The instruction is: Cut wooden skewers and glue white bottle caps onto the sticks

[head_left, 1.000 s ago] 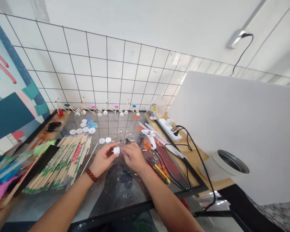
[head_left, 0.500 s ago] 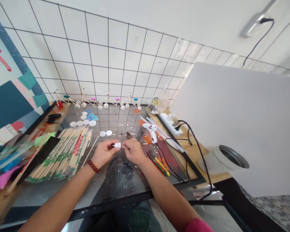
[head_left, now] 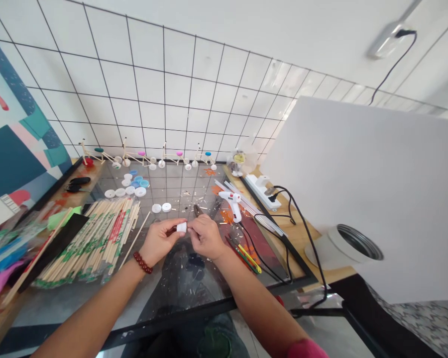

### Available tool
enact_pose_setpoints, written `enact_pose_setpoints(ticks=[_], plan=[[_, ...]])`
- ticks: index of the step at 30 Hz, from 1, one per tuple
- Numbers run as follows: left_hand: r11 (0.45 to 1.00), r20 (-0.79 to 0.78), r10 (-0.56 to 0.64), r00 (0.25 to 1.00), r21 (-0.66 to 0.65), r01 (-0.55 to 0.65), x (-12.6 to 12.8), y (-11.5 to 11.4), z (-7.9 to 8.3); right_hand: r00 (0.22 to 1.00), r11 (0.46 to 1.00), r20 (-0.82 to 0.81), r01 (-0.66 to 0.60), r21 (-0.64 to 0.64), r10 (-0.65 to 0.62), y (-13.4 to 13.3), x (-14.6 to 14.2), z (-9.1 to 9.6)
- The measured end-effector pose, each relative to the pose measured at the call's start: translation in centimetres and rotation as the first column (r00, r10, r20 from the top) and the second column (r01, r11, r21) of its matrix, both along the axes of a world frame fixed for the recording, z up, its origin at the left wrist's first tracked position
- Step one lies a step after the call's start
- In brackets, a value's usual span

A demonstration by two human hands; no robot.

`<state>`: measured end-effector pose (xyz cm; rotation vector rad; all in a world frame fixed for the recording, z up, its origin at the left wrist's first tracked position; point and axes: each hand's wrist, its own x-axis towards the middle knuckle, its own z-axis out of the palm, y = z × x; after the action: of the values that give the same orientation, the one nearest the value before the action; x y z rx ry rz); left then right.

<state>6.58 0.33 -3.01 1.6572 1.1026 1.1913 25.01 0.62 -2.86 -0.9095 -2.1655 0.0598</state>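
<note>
My left hand [head_left: 160, 241] pinches a small white bottle cap [head_left: 181, 227] between thumb and fingers above the glass tabletop. Right beside it, my right hand [head_left: 206, 237] is closed with its fingertips close to the cap's side. From the top of that fist pokes the dark brown end of a tool [head_left: 197, 210]; the rest is hidden, so its exact kind cannot be told. Two white caps [head_left: 166, 207] lie on the glass just beyond my left hand. Farther back sits a group of white and blue caps [head_left: 130, 190].
Wrapped bundles of wooden chopsticks [head_left: 91, 238] lie at left, with a single stick [head_left: 135, 239] nearby. A white glue gun [head_left: 231, 203], glue sticks [head_left: 254, 209], and a power strip [head_left: 263, 190] are at right. Several small stick-and-cap tricycles [head_left: 168, 158] line the back. Orange and pale scraps litter the glass.
The cap has turned slightly in my left fingers, and its end facing the thumb is less visible. Both hands stay close together; the whole view has shifted a little.
</note>
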Motion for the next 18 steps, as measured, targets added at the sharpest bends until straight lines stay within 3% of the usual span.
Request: enact_pose_setpoints(ticks=[6,12,18], plan=[[0.999,-0.04,0.032,0.999,0.027,-0.031,0.0,-0.1,0.0,0.999,1.0,-0.041,-0.003,0.027,0.004,0.2,-0.2,-0.4],[0.991,0.181,-0.087,0.98,-0.088,0.105,0.2,0.1,0.5,0.994,0.997,-0.079,0.071,-0.029,-0.074,0.2,0.0,0.5],[0.99,0.206,-0.069,0.976,-0.103,0.092,-0.1,0.1,1.1,0.996,0.994,0.006,0.093,-0.052,-0.092,0.0,0.5,1.3]])
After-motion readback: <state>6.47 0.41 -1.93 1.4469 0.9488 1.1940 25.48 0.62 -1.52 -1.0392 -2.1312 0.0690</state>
